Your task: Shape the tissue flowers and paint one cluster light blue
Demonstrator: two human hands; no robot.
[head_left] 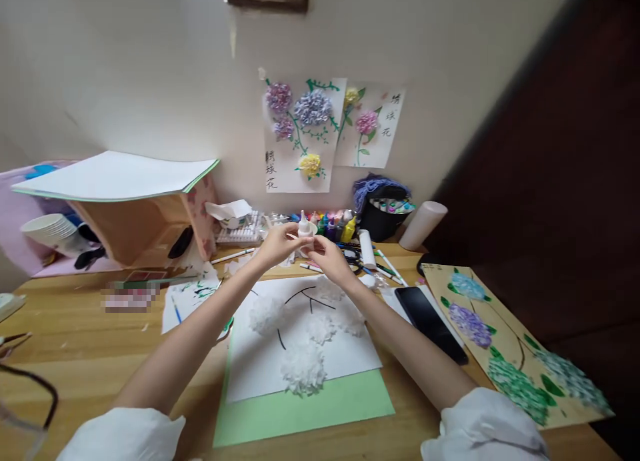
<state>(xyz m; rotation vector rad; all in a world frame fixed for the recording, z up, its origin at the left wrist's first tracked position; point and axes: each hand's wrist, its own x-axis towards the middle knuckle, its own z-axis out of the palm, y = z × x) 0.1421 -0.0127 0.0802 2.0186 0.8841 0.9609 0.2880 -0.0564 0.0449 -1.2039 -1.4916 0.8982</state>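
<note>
You held the white bottle (304, 225) upright in both hands, just past the far edge of the sheet (350, 357), its nozzle pointing up. Your left hand (277, 245) pinched it from the left between thumb and fingers; your right hand (331, 257) had its fingers bent in around the lower right side. The hands showed small, so which right fingertips pressed and which only rested was hard to tell. Your left forearm (210, 324) passed by the sheet's far left corner, and your right forearm (400, 333) crossed its right edge.

On the sheet lay white puffs (304, 369), the biggest by its near edge, with black lines (281, 339) drawn among them. Green card (345, 404) lay beneath the sheet and showed along its near edge. Left of the sheet was scrap paper (187, 306) marked in green; farther left and beyond stood a box (201, 214) and stacked cups (53, 230).

Past the sheet stood paint bottles (349, 229) in several colours, and beyond its far right corner a black tub (377, 219) with purple yarn (375, 186), beside a white roll (424, 225). Right of the sheet lay a phone (430, 322), and farther right a painting (495, 314) of flowers.
</note>
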